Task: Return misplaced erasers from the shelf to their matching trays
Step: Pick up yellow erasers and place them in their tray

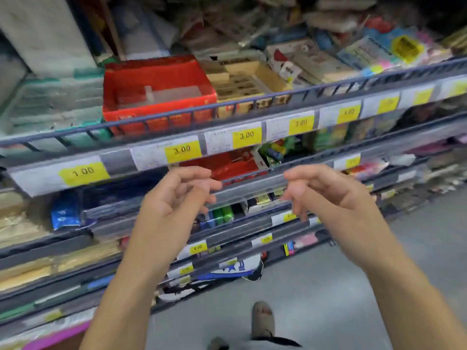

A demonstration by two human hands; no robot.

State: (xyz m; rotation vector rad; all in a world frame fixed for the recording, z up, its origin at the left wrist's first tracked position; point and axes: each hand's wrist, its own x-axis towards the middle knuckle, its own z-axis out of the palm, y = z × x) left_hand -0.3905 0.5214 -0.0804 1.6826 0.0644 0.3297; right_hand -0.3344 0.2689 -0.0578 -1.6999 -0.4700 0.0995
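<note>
Red cardboard tray [159, 97] on the upper shelf, behind a dark blue wire rail [227, 107], with a pale translucent piece lying inside; possibly an eraser pack, though blur prevents certainty. Just right of it, tan tray [255, 79] holding rows of small printed packets. Below the rail, yellow price tags [246, 135] reading 1.00, 3.00, 3.00, 4.00. Left hand [174, 195] and right hand [326, 190] raised side by side in front of the lower shelves, apart from each other, palms turned inward, fingers loosely curled and holding nothing. Between the hands, another red box [235, 165] on the shelf beneath. Green packets [223, 214] lower still. Grey floor [328, 286] at bottom right, with a sandalled foot [262, 319] showing.
</note>
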